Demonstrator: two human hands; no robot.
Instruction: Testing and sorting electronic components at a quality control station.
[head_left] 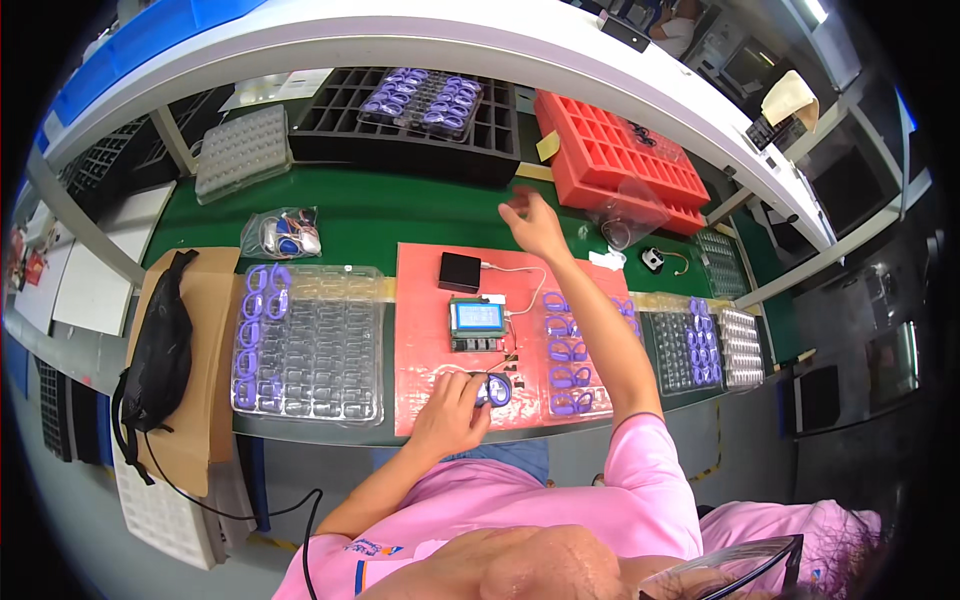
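Note:
My left hand (450,410) rests on the red mat (425,330) near the bench's front edge. Its fingers are closed on a purple looped piece (497,391) with a dark surround. Just beyond is a small circuit board with a lit blue display (478,317). A black box (460,271) sits behind the board, and a white cable (540,283) joins them. My right hand (535,224) is stretched out above the green bench, past the mat, fingers apart and slightly blurred, with nothing seen in it. Below my right forearm lies a clear tray of purple loops (568,350).
At left stands a clear tray (325,345) with purple loops in its left columns, beside cardboard (215,350) holding a black pouch (160,360). Behind are a black divided crate (400,155) and red divided trays (620,150). A white shelf beam (420,30) crosses overhead. More trays (690,345) lie right.

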